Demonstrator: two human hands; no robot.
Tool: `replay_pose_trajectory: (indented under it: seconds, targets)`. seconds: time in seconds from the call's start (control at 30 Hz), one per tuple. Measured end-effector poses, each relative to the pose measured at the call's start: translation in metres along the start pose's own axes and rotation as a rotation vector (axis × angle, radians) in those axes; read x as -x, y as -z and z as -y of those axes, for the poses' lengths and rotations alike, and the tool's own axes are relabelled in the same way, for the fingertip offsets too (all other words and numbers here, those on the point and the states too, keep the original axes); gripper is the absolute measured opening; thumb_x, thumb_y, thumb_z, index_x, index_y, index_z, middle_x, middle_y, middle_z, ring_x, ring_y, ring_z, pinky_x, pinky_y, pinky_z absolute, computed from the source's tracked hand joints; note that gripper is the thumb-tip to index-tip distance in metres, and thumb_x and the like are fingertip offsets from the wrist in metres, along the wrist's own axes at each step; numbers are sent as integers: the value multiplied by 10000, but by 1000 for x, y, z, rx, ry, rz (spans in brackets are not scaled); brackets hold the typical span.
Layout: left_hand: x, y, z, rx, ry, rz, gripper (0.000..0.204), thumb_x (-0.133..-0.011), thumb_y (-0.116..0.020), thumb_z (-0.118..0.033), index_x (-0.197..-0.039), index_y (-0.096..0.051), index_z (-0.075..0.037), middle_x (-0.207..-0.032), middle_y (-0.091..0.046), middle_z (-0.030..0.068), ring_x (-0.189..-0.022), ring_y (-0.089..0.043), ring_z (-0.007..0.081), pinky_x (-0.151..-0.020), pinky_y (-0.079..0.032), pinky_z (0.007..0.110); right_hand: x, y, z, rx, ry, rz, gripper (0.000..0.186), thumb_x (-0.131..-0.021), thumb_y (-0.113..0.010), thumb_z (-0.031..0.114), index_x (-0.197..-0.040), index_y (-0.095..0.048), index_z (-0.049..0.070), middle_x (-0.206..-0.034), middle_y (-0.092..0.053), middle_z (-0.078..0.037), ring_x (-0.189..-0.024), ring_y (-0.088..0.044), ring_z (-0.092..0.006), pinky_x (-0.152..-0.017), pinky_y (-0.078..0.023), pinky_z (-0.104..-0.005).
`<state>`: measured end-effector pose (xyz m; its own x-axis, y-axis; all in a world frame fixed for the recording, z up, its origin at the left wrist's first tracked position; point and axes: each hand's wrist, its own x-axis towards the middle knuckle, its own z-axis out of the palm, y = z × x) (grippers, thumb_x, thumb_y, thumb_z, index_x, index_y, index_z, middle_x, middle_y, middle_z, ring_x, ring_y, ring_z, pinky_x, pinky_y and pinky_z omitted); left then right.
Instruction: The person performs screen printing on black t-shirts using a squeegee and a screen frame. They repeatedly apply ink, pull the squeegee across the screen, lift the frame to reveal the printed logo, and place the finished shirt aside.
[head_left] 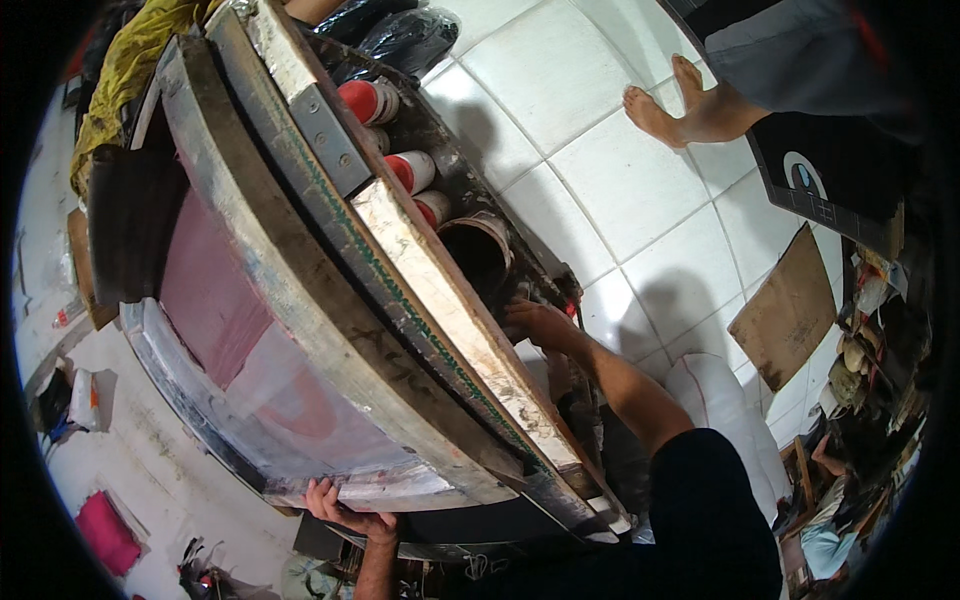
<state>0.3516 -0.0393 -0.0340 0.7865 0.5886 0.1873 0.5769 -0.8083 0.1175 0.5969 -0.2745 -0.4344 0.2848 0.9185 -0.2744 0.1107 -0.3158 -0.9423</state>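
A silk-screen printing frame (270, 240) with a pale mesh (330, 400), partly pinkish purple, lies tilted over a table at the left. My left hand (350, 512) is closed over its near edge, fingers on top. To the right, my right hand (548, 326) reaches below the tabletop edge (440, 270) into a dark shelf. Its fingers are bent, their tips lost in shadow, and what they hold cannot be made out. Just beyond that hand stands an open, stained bucket (478, 250). Several white tubs with red lids (410, 172) stand farther along the shelf.
A metal plate (330, 140) is screwed to the table edge. Another person's bare feet (665, 115) stand on the white tiled floor (560, 80). A cardboard piece (785, 310) and a white sack (725, 410) lie at the right, beside heaped clutter. Yellow cloth (130, 75) hangs at the far left.
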Motion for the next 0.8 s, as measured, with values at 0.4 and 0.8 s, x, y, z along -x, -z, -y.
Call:
replay_pose_trajectory:
  seconds: [0.4, 0.8]
  targets:
    - [-9, -3, -18, 25, -6, -13, 474, -959, -637, -390, -1315, -572, -85, -1316, -582, 145, -1356, -480, 381, -1229, -196, 646, -5, 120, 43, -82, -398, -594, 396, -969, -605, 35, -1358, -675, 21, -1284, -704, -145, -1187, -652, -266, -1099, -494, -383]
    - [3, 28, 70, 47, 55, 8, 711, -756, -830, -304, -1431, -640, -184, -1406, -597, 66, -1422, -485, 311, -1229, -267, 655, -282, 173, 556, 981, 834, -631, 717, -815, -879, 248, -1457, -609, 78, -1364, -650, -173, -1265, -599, -337, -1100, -455, -468]
